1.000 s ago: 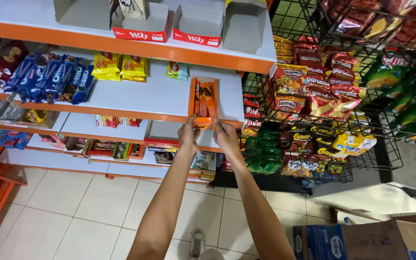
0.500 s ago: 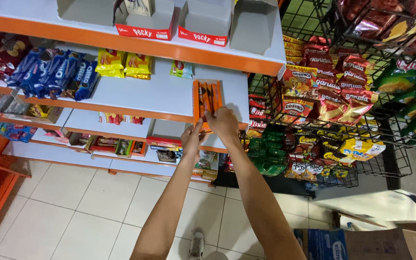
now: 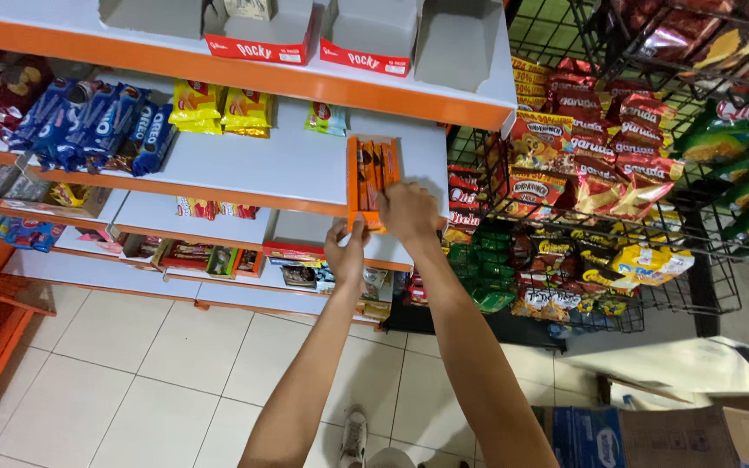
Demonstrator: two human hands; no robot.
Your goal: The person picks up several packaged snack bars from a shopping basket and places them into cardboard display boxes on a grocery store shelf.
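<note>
A shop aisle was seen from above, with a pale tiled floor (image 3: 132,364) and tiers of grey shelves edged in orange. The middle shelf (image 3: 288,169) held most of the goods in view. To the right stood a black wire rack (image 3: 695,260) crowded with red, yellow and green snack bags. A cardboard box (image 3: 678,433) sat at the lower right corner.

Both arms reached forward and up from the bottom of the view toward the front edge of the middle shelf. An orange display box (image 3: 369,178) of slim snack packs stood there, near the shelf's right end, its open top facing the camera. The left hand (image 3: 347,251) was below the box, its fingers pinching the lower front edge. The right hand (image 3: 409,212) lay over the box's lower right corner, fingers curled around it.

One orange display box was in the hands. On the same shelf lay two yellow packets (image 3: 223,111) side by side, one small green packet (image 3: 327,117), and a cluster of blue biscuit packs (image 3: 97,126) too overlapped to count. On the top shelf stood two red-fronted cartons (image 3: 314,39) between two grey ones.
</note>
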